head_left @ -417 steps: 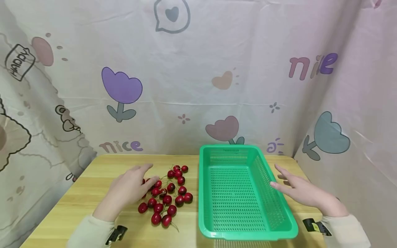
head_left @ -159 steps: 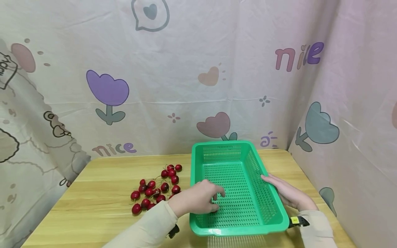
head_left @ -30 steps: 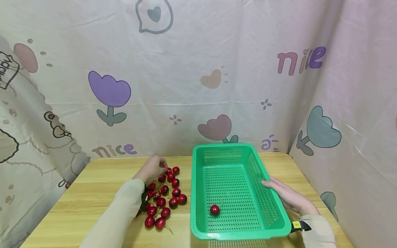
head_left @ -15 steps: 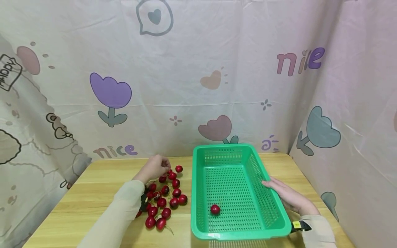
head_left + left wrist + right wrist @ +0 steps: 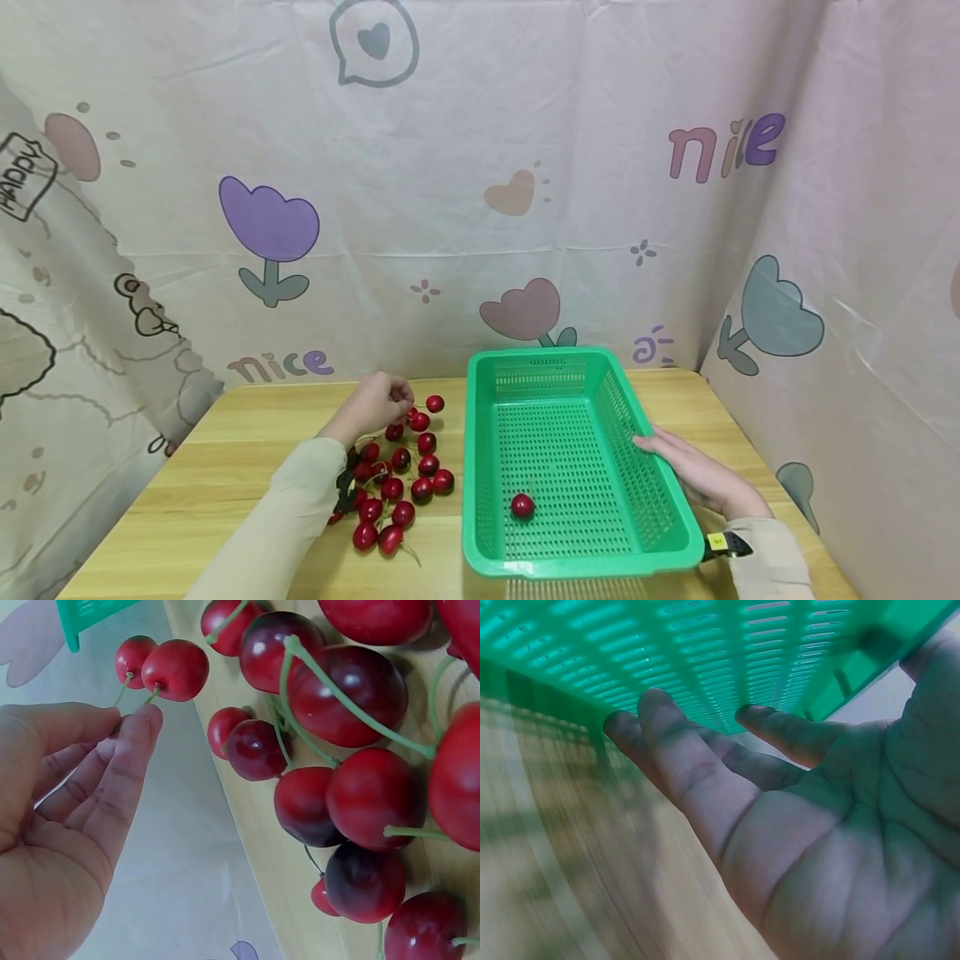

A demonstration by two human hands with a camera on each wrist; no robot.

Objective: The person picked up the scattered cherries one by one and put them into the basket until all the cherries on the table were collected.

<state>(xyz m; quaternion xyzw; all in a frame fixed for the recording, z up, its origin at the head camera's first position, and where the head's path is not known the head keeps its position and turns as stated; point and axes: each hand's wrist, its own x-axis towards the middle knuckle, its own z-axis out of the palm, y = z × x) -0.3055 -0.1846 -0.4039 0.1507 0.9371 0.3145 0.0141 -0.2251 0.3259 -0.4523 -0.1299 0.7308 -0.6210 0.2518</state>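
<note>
My left hand [image 5: 375, 404] is over the far end of a heap of red cherries [image 5: 401, 458] on the wooden table. In the left wrist view its thumb and fingertips pinch the thin green stems of a pair of cherries [image 5: 176, 669], whose fruit sticks out past the fingertips. My right hand [image 5: 697, 471] grips the right side of a green plastic basket [image 5: 472, 467], thumb over the rim. In the right wrist view, the other fingers [image 5: 697, 776] lie against the slotted wall from outside. A single cherry [image 5: 522, 506] sits on the basket floor, near its front left.
The basket stands right of the heap on the wooden table [image 5: 202, 467]. More cherries, dark red with green stems, crowd the left wrist view. A printed curtain [image 5: 420, 208] hangs behind the table and along its sides.
Since the oldest frame, one cherry has come into the basket and my right hand has taken hold of its rim. Lately my left hand pinches stems, and the far cherry has shifted slightly up and right.
</note>
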